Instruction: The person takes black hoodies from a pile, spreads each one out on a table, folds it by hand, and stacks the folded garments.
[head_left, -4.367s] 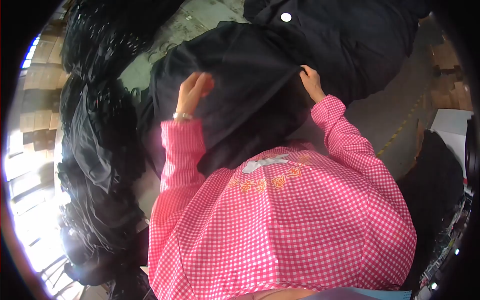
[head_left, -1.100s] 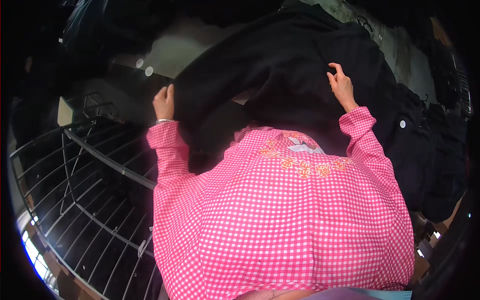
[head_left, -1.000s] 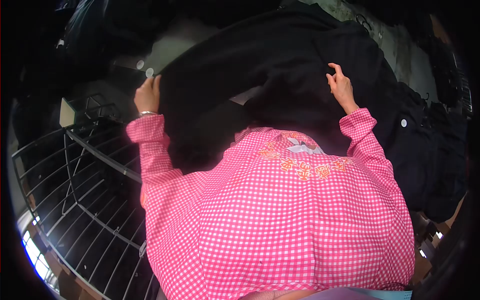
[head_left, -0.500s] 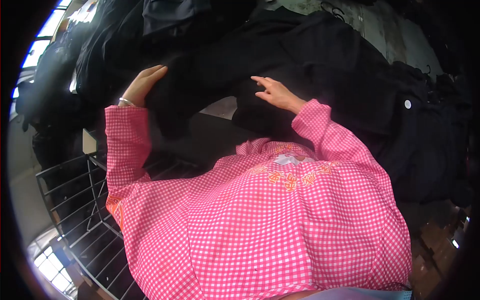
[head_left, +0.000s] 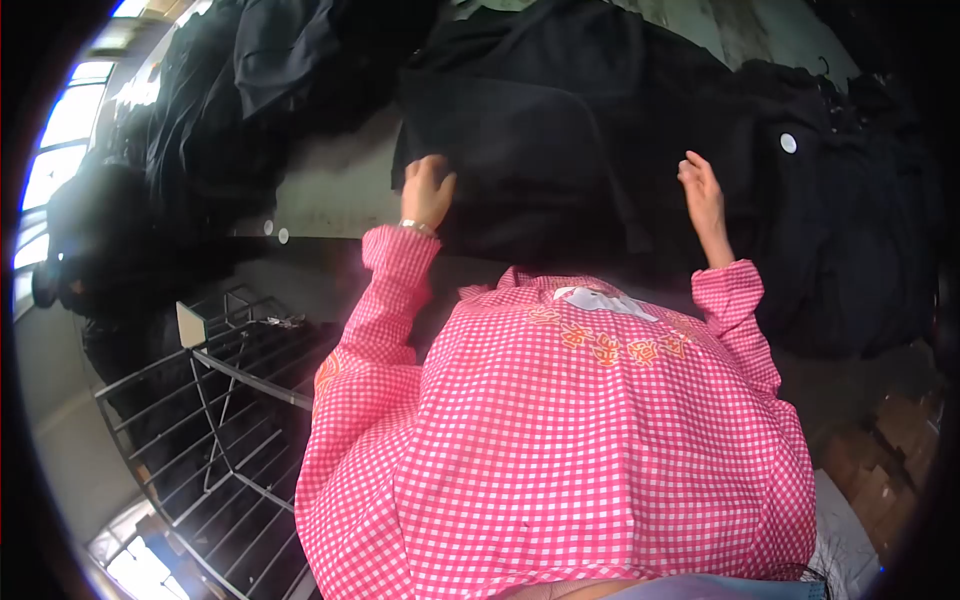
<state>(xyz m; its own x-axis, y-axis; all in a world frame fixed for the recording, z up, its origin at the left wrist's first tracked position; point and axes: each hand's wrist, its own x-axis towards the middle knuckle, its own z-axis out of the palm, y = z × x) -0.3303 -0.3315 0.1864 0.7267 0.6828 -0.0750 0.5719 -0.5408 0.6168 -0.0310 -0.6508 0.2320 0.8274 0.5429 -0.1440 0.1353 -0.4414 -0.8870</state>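
Note:
A piece of black clothing lies spread over the worktable in front of me, its left edge folded over. My left hand is at its lower left corner, fingers curled over the cloth and slightly blurred. Farther right, my right hand hovers over or rests on the dark fabric; contact is hard to make out. Its fingers are partly stretched and hold nothing visible. Both arms wear pink checked sleeves.
Dark garments are heaped at the back left. More black clothing with a round white sticker lies on the right. A wire rack stands at my left. Behind it is a person in dark clothes.
My left hand has moved right, and the black clothing's left part now lies farther right, uncovering pale tabletop. My right hand has also shifted right. The view has turned slightly.

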